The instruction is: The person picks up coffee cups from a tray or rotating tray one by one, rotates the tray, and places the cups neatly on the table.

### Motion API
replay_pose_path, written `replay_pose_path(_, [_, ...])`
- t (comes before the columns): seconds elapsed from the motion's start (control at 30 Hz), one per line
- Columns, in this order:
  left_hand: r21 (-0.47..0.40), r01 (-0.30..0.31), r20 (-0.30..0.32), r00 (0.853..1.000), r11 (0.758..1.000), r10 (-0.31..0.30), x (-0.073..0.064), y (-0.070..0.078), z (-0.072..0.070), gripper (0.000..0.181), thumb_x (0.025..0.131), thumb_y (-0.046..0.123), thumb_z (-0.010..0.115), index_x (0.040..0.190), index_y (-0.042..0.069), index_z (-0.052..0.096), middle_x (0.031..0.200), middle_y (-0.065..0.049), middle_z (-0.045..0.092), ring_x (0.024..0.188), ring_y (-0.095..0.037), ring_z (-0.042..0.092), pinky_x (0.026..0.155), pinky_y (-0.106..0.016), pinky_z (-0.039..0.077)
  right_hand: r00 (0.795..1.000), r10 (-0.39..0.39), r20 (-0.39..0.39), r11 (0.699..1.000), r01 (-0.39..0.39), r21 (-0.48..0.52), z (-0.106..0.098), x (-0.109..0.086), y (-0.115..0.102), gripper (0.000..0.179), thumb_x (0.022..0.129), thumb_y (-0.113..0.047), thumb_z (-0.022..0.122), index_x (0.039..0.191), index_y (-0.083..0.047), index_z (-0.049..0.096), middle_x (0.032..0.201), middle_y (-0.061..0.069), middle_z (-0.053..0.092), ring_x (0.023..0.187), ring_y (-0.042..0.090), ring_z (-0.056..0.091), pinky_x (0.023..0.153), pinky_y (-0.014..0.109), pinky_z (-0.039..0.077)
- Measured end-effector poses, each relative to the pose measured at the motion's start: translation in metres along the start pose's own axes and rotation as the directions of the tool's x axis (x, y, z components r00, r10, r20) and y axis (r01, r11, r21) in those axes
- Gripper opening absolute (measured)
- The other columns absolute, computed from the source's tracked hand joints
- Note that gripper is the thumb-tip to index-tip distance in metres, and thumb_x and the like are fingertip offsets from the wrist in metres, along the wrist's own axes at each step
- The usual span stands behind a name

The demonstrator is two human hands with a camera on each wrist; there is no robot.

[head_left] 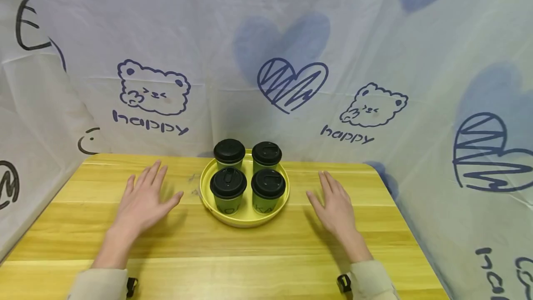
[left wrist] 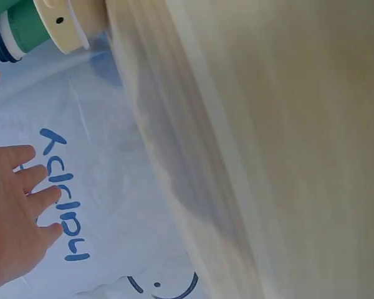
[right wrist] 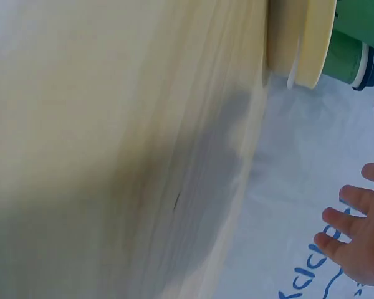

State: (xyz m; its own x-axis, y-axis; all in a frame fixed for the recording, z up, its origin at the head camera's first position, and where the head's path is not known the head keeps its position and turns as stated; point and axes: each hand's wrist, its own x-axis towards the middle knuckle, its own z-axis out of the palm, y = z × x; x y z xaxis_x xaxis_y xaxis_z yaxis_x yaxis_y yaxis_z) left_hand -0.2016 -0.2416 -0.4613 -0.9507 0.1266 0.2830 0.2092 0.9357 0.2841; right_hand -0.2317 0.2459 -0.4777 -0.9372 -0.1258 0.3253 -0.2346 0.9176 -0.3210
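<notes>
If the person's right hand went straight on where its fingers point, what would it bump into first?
Probably the hanging cloth behind the table: the right hand seems to point past the yellow tray, on its right side. Depth is hard to judge.

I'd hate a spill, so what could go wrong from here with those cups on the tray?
The four black-lidded takeaway cups stand close together on a yellow tray, so tilting might topple them. The left hand and right hand, both apart from the tray, could jolt it reaching in.
</notes>
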Motion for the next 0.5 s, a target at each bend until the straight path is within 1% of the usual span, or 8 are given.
replay_pose_path(0.13, [-0.046,-0.01,-0.037,0.999,0.999,0.008,0.003,0.01,-0.001,0.091,0.101,0.06,0.053,0.162,-0.002,0.025,0.17,-0.024,0.018,0.151,-0.05,0.023,0.12,-0.073,0.01,0.999,-0.007,-0.031,0.999,0.009,0.046,0.002,0.007,-0.008,0.07,0.106,-0.049,0.051,0.16,-0.007,0.037,0.163,0.017,0.038,0.147,0.042,0.037,0.121,0.06,0.029])
replay_pose_path(0.27, [-0.115,-0.011,-0.068,0.998,0.993,0.003,0.007,0.021,-0.004,0.089,0.101,0.058,0.054,0.163,0.0,0.025,0.171,-0.021,0.018,0.153,-0.046,0.022,0.122,-0.069,0.011,0.999,-0.012,-0.043,0.997,0.015,0.071,0.006,0.015,-0.015,0.066,0.105,-0.045,0.054,0.156,-0.005,0.042,0.16,0.018,0.043,0.145,0.042,0.039,0.121,0.059,0.029])
replay_pose_path(0.37, [-0.165,-0.021,-0.088,0.996,0.986,0.007,0.01,0.029,-0.005,0.088,0.101,0.056,0.055,0.164,0.002,0.024,0.171,-0.02,0.018,0.153,-0.045,0.022,0.123,-0.068,0.012,0.999,-0.023,-0.043,0.997,0.026,0.07,0.011,0.021,-0.02,0.063,0.104,-0.044,0.056,0.153,-0.005,0.047,0.156,0.019,0.046,0.143,0.042,0.041,0.12,0.06,0.03])
replay_pose_path(0.5, [-0.22,-0.06,-0.115,0.993,0.974,0.035,0.013,0.039,-0.005,0.086,0.101,0.051,0.059,0.163,0.002,0.025,0.171,-0.02,0.02,0.153,-0.045,0.024,0.123,-0.067,0.015,0.997,-0.049,-0.054,0.997,0.052,0.05,0.018,0.031,-0.025,0.056,0.103,-0.042,0.059,0.145,-0.005,0.056,0.148,0.019,0.053,0.138,0.04,0.046,0.116,0.058,0.036])
